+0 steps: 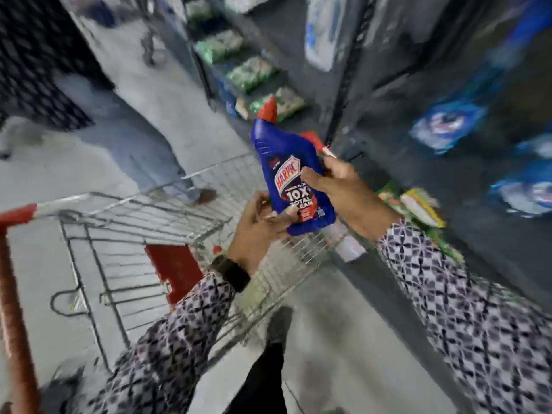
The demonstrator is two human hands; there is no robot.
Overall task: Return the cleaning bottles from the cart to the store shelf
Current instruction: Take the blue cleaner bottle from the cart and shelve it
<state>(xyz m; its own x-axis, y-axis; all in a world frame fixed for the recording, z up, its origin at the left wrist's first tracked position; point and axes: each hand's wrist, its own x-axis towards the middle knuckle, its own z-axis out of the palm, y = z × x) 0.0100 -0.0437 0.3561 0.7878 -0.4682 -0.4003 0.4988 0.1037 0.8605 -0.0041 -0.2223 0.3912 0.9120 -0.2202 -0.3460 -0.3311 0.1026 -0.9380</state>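
Observation:
A blue cleaning bottle point(286, 171) with a red angled cap and a red-and-white label is held upright above the wire cart point(143, 216). My left hand point(260, 228) grips its lower left side. My right hand point(343, 189) holds its right side and also seems to hold a second red-capped bottle point(313, 140) behind it, mostly hidden. The store shelf point(448, 130) stands to the right, blurred, with blue packs on it.
The cart has a red handle point(12, 294) at the left and a red panel point(176, 270) inside. Another person point(44, 64) walks on the grey floor at the upper left. Green packets point(251, 73) and yellow-green packs point(418, 204) sit on low shelves.

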